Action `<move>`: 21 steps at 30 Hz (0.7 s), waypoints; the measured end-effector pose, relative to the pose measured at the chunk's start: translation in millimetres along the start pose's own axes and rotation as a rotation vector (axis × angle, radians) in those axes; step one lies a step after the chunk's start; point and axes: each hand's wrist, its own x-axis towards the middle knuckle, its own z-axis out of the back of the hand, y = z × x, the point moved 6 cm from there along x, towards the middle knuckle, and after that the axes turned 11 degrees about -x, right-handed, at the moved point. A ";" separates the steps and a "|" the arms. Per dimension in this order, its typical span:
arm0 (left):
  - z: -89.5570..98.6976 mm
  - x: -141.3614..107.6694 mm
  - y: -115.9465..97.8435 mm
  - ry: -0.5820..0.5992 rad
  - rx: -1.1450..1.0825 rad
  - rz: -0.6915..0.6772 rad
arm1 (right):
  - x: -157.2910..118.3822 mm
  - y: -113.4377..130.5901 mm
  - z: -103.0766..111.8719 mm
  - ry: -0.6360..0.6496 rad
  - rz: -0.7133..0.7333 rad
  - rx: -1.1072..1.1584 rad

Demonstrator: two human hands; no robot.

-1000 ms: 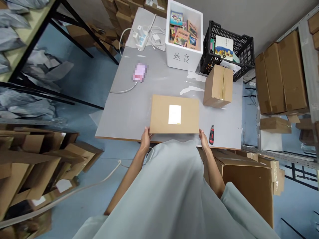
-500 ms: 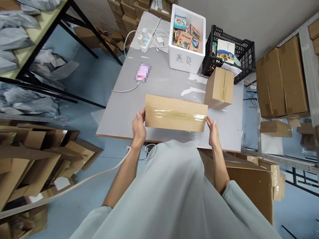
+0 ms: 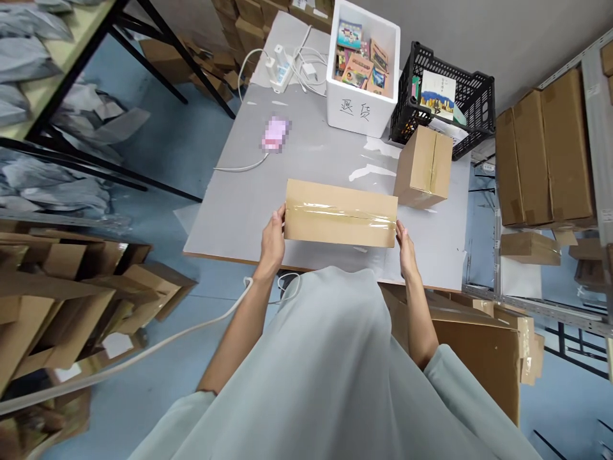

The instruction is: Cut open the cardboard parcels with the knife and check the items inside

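A long brown cardboard box (image 3: 341, 214) with shiny clear tape along its middle is held near the front edge of the grey table (image 3: 239, 217). My left hand (image 3: 273, 239) grips its left end, fingers behind the end face. At the opposite end, my right hand (image 3: 405, 248) presses against the box with its fingers pointing up. A second taped carton (image 3: 424, 167) stands behind and to the right of the held box.
A white foam bin (image 3: 361, 115) holding small books and a black crate (image 3: 472, 105) stand at the back. A blurred pink phone (image 3: 275, 133), cable and power strip (image 3: 281, 75) lie left. Open cartons (image 3: 474, 345) stand below the table at right.
The long box has shifted slightly, its left end a little to the right and its front edge slightly farther from me. Both hands have stayed at its ends.
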 end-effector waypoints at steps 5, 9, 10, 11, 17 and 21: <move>14.5 20.7 39.0 -0.009 -0.068 0.134 | 22.9 -46.6 -0.2 -0.006 -0.096 0.034; 24.1 36.6 76.5 -0.150 -0.014 0.287 | 37.0 -87.2 -11.6 -0.005 -0.242 0.001; 23.1 39.3 83.3 -0.167 -0.006 0.304 | 39.4 -93.2 -16.6 0.004 -0.258 -0.004; 21.0 41.3 89.1 -0.174 -0.003 0.318 | 41.5 -97.6 -22.0 0.012 -0.267 -0.008; 9.0 40.8 103.4 -0.141 -0.007 0.354 | 44.6 -101.7 -40.9 0.002 -0.279 -0.020; 10.5 39.1 95.1 -0.106 -0.011 0.282 | 39.5 -87.8 -32.6 -0.020 -0.214 -0.023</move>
